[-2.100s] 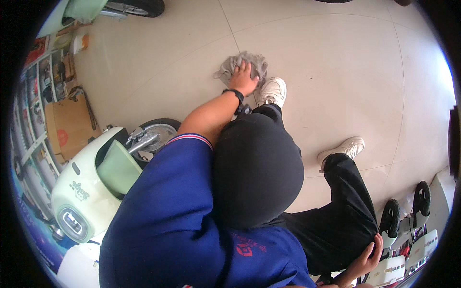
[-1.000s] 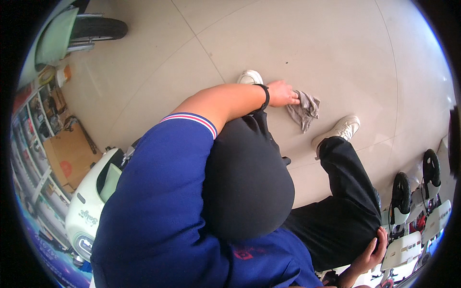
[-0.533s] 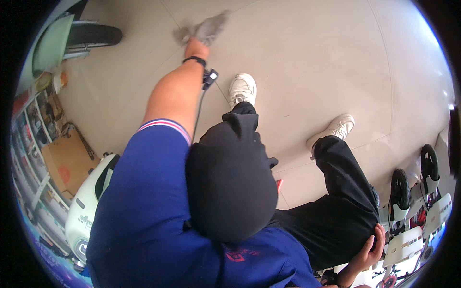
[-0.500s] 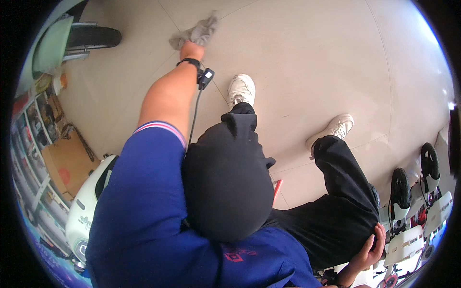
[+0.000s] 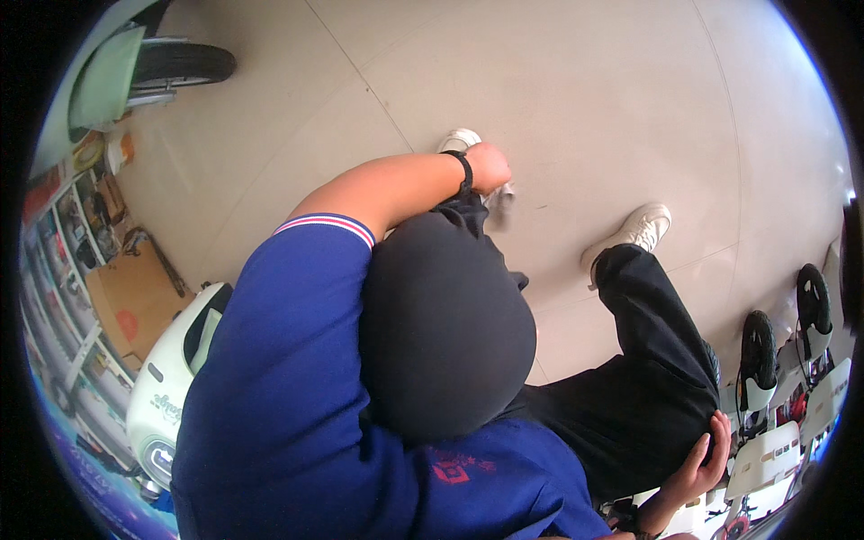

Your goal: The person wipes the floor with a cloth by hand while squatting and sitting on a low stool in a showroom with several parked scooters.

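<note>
My left hand [image 5: 489,168] is closed around a grey cloth [image 5: 504,194], crumpled and smeared by motion, which hangs out below the fist between my feet. A dark band circles that wrist. Partly behind the hand is my left white shoe [image 5: 460,138], and the bent black-trousered knee [image 5: 450,328] fills the middle. My right hand [image 5: 702,465] lies against the outer side of my right leg [image 5: 621,414], fingers stretched out and holding nothing.
Beige tiled floor [image 5: 594,99] spreads ahead. A vehicle wheel [image 5: 184,65] juts in at the far left. On the left stand a white scooter [image 5: 162,396] and a cardboard box [image 5: 135,292]. Small wheeled vehicles with black tyres [image 5: 759,346] line the right.
My left hand has swept right and back toward me with the cloth, from the floor ahead to beside my left shoe. The right hand stays on the leg.
</note>
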A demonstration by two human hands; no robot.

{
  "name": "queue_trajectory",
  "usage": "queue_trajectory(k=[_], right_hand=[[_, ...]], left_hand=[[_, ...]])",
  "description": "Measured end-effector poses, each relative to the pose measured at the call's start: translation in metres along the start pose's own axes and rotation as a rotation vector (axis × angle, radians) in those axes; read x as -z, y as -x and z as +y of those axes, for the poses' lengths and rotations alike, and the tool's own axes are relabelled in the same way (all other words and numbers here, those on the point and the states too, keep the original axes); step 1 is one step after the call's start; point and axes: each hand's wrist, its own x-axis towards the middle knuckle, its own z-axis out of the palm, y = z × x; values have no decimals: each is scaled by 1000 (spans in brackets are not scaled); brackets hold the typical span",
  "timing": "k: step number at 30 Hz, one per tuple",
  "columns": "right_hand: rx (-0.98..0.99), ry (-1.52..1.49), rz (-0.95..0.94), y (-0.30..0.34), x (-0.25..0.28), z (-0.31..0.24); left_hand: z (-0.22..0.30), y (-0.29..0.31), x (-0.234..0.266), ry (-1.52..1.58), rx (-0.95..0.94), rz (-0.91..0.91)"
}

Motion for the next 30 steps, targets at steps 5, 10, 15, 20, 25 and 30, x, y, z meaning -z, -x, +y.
queue_trajectory(k=[5,10,15,20,25,30], right_hand=[[-1,-32,7,0,0,1],[10,-22,8,-3,0,-5],[67,6,-22,-13,1,-12],[154,-129,34,-22,4,-49],[156,-73,13,-24,0,-58],[110,-104,-3,-19,-1,-57]], left_hand=[[-34,-3,-4,-53,238,348],[-140,50,45,83,860,403],[-198,151,20,440,1388,314],[-148,186,-77,535,1543,212],[-68,223,-148,935,1620,108],[-61,244,-190,1001,1829,150]])
